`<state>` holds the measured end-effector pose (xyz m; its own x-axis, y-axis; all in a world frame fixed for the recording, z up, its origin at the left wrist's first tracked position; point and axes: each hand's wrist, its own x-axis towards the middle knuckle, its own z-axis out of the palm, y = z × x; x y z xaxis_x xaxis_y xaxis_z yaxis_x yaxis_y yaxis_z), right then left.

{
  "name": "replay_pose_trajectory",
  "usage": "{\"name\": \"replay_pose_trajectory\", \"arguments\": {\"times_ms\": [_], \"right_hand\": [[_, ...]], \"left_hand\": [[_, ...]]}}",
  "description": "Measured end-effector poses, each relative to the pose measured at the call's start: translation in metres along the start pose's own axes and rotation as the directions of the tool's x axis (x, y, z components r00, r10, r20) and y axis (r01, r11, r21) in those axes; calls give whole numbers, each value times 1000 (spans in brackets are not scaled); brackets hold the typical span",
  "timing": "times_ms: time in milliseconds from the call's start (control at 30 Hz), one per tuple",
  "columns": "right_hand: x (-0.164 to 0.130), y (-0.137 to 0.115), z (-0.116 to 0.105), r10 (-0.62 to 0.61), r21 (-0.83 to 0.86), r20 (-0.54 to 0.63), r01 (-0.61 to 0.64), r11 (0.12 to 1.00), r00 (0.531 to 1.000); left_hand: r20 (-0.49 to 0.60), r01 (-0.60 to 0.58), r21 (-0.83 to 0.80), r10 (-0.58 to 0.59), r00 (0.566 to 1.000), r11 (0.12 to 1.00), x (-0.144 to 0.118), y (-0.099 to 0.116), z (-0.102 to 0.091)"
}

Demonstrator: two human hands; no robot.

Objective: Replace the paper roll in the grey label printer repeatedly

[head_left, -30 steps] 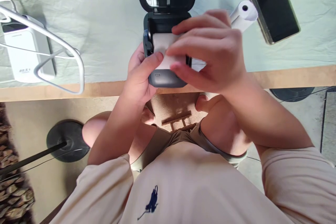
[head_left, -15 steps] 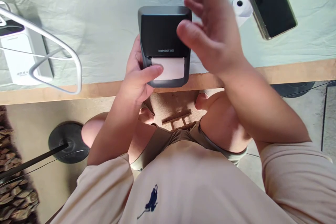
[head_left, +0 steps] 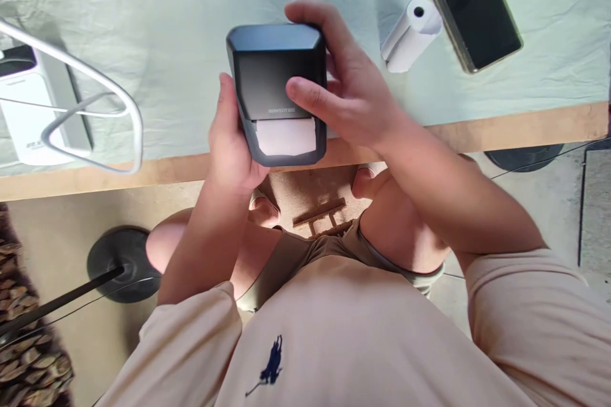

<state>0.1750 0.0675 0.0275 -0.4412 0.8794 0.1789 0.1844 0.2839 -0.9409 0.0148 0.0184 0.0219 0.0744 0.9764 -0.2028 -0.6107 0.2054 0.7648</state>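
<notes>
A black label printer (head_left: pixel 277 79) with a strip of white paper (head_left: pixel 286 137) in its front opening is held over the table's near edge. My left hand (head_left: pixel 231 146) supports it from the left side, thumb along the casing and the other fingers hidden beneath. On the right, my right hand (head_left: pixel 346 79) grips it, thumb on the dark lid and index finger by the far corner. To the right a white paper roll (head_left: pixel 411 37) stands on the cloth, close to a dark-screened phone (head_left: pixel 475 9).
A pale green cloth (head_left: pixel 186 44) covers the table, whose wooden edge (head_left: pixel 515 124) faces me. At the left lie a white box-shaped device (head_left: pixel 28 108) and a looping white cable (head_left: pixel 136 121). Round black stand bases (head_left: pixel 125 261) rest on the floor.
My right hand has come down onto the printer's right side. The left thumb has moved off the paper to the casing's side. The printer appears shifted slightly left.
</notes>
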Motion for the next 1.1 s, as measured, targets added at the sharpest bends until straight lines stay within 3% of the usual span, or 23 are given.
{"name": "replay_pose_trajectory", "arguments": {"times_ms": [100, 200, 333, 433, 500, 600, 667, 733, 800, 867, 933, 1033, 1100], "right_hand": [[-2, -1, -8, -83, 31, 45, 81, 996, 996], [-4, -4, -15, -68, -64, 153, 78, 995, 986], [-8, -9, -21, -62, -161, 122, 82, 984, 991], [-12, -15, -21, -218, -383, -24, 192, 904, 976], [-14, -19, -19, -280, -506, -154, 168, 846, 947], [-13, -22, -14, -254, -441, -366, 74, 894, 895], [-11, -20, -13, -256, -396, -437, 72, 916, 862], [-8, -17, -15, -307, -481, -388, 93, 872, 869], [-7, -16, -17, -325, -614, -213, 132, 778, 921], [-8, -19, -17, -277, -687, -47, 170, 707, 960], [-9, -23, -15, -162, -754, 34, 132, 643, 986], [-8, -29, -9, 74, -861, -24, -58, 505, 997], [-7, -31, -8, 156, -864, -65, -134, 485, 986]], "left_hand": [[-45, -11, -19, 10, 999, 1000, 1, -2, -2], [-48, -20, 15, 21, 999, 1000, 4, -6, -9], [-44, -14, 78, 17, 999, 997, 8, -8, -13], [-33, 36, 67, -34, 999, 997, 8, -5, -7], [14, 82, 65, -83, 996, 994, 6, -2, -2], [70, 72, 105, -80, 994, 992, 4, -2, -2], [61, 12, 137, -20, 998, 991, 4, -5, -8], [58, -31, 141, 23, 998, 989, 6, -10, -16], [102, -39, 131, 25, 994, 991, 8, -12, -21], [133, -37, 140, 19, 991, 989, 8, -12, -23], [131, -32, 163, 11, 991, 986, 7, -11, -22], [126, -4, 192, -21, 992, 981, 4, -10, -21], [135, 11, 201, -38, 990, 980, 3, -9, -21]]}}
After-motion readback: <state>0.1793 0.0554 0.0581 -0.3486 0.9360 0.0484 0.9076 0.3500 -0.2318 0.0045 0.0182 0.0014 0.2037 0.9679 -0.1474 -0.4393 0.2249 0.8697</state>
